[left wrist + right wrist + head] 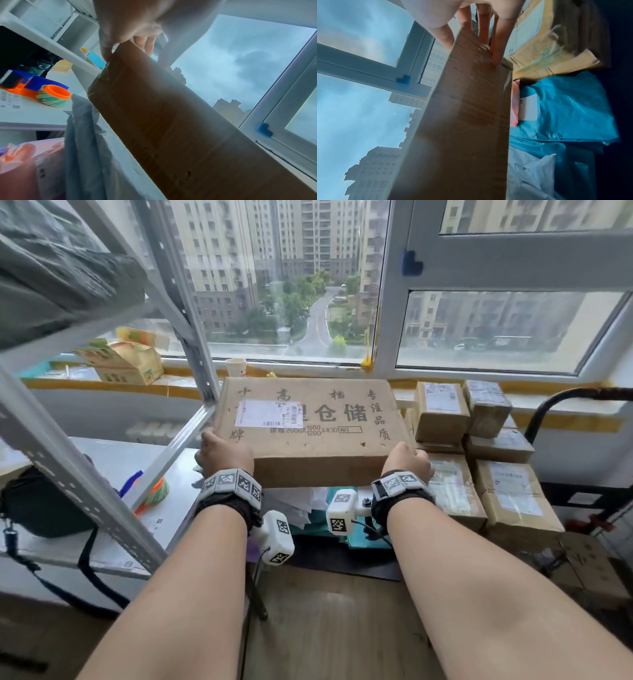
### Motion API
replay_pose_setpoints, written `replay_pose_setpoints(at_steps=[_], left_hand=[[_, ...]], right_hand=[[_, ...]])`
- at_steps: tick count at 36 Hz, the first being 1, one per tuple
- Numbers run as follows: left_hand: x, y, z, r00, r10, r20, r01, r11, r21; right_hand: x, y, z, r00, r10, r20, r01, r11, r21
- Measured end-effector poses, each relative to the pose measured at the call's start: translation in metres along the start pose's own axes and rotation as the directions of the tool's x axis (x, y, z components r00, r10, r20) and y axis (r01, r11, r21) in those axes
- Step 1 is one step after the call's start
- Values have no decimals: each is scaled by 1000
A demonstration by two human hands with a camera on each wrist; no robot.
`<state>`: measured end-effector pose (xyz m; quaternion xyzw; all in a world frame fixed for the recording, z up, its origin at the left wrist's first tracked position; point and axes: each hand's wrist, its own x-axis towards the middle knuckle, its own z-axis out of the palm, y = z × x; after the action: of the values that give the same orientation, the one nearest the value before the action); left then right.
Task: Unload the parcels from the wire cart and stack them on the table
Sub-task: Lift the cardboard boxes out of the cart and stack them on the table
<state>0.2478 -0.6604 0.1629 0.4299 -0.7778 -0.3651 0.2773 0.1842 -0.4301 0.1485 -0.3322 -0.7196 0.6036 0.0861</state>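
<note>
**Flat carton held in both hands before the window**

A wide window with grey frames (394,302) looks out on tall apartment blocks and a wet road; a yellow-taped sill runs under it, bearing a white paper cup (235,367) and a printed yellow carton (125,361). In front of the sill, a large flat brown cardboard parcel (308,433) with black printed characters and a white shipping label (269,414) is held clear of everything below it. The left hand (224,453) has its grip on the near left corner, thumb on top and fingers (148,44) curled under the edge. The right hand (407,460) has its grip on the near right corner, with the fingers (500,40) reaching along the underside and thumb over the top face. Both wrists wear black bands with white marker blocks.

Just right of the right-hand grip, smaller brown taped cardboard parcels (507,498) with labels stand stacked in several layers, and a black curved cart handle (565,398) rises beyond them. Directly below the held parcel lie teal plastic mailer bags (565,108) and white and grey ones (85,135). Left of the left-hand grip is a white desk (113,457) under a grey metal shelving frame (85,474); a blue-and-orange tape dispenser (32,83) with a roll of green-striped tape (53,98) lies on it, and a black bag (41,505) with straps sits farther left.
</note>
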Motion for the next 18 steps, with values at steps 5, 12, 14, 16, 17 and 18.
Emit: replay_pose_setpoints(at_steps=[5,12,14,16,17,18], left_hand=[[26,11,32,994,61,87,-64,997,36],[56,13,79,983,78,166,-82,997,13],[58,8,89,976,87,199,-95,995,32],[62,2,96,969,90,230,-105,993,54],[64,-1,99,965,101,242,-121,990,68],[66,-5,101,960,112,256,-138,987,86]], right_hand=[[21,1,30,998,42,-39,-42,999,14],[47,2,51,993,83,-89,-90,993,-74],[50,3,50,990,94,-104,-104,990,-95],[49,3,51,990,95,-105,-106,989,-107],[50,6,52,991,99,-96,-108,989,-103],[50,10,53,990,116,-74,-124,986,-108]])
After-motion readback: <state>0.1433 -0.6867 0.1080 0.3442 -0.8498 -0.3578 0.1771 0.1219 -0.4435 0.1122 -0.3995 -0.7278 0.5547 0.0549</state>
